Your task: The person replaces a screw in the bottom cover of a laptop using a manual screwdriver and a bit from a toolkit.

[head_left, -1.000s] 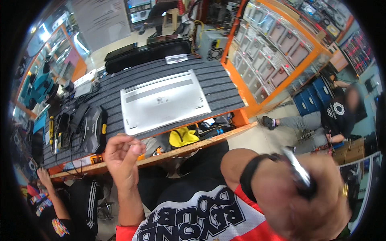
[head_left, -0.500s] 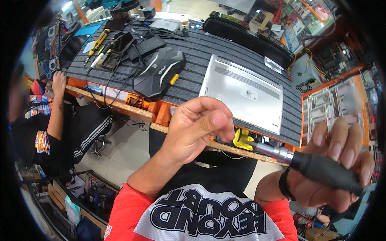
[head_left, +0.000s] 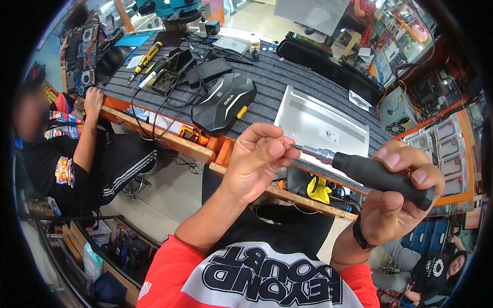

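My right hand (head_left: 390, 215) holds a screwdriver (head_left: 372, 172) with a thick black handle and a silver shaft, its tip pointing left. My left hand (head_left: 259, 161) is raised at that tip, thumb and fingers pinched together around something tiny that I cannot make out. Behind both hands a silver laptop (head_left: 321, 120) lies bottom side up on a grey striped mat (head_left: 277, 69). A black angular case (head_left: 221, 100) with a yellow latch lies to its left. Under the mat's front edge an open wooden drawer (head_left: 185, 143) holds yellow and black items.
Another person (head_left: 67, 149) sits at left, a hand on the bench near a disassembled laptop (head_left: 82, 56). A seated person (head_left: 431, 272) is at lower right. Cables, a yellow screwdriver (head_left: 149, 59), a long black speaker bar (head_left: 328, 64), a power supply (head_left: 393, 108) and an orange display cabinet (head_left: 444, 164) surround the workspace.
My view has swung toward the left side of the bench. The screwdriver in my right hand has come up and leftward, and its tip now meets my left hand's fingers.
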Tool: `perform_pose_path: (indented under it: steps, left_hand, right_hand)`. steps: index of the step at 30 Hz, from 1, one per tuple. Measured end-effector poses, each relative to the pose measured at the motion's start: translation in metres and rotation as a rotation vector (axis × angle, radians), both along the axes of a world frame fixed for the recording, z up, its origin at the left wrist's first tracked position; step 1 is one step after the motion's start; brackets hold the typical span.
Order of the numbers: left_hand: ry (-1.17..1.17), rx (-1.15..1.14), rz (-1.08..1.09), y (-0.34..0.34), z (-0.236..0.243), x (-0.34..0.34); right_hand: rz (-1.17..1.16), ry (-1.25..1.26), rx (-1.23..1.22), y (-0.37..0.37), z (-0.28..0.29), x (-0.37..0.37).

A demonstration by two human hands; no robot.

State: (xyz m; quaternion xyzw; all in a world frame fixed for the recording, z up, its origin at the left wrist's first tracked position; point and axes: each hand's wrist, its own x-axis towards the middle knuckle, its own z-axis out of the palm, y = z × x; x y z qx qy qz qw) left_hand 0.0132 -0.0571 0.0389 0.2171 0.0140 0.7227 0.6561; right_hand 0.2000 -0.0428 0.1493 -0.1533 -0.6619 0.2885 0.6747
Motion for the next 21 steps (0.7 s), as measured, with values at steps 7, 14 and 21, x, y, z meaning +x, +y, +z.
perform_pose_path:
  steps: [7,14,21]
  left_hand:
    - [-0.028,0.026,0.033,0.001,0.004,0.003]
    - [-0.12,0.042,0.126,0.007,0.01,0.008]
    - [0.247,0.188,0.477,0.033,0.013,0.017]
  right_hand:
    - [0.024,-0.001,-0.007,-0.002,-0.005,-0.004]
    - [0.024,0.105,-0.071,0.005,-0.026,-0.012]
    - [0.117,0.327,-0.385,0.026,-0.056,-0.001]
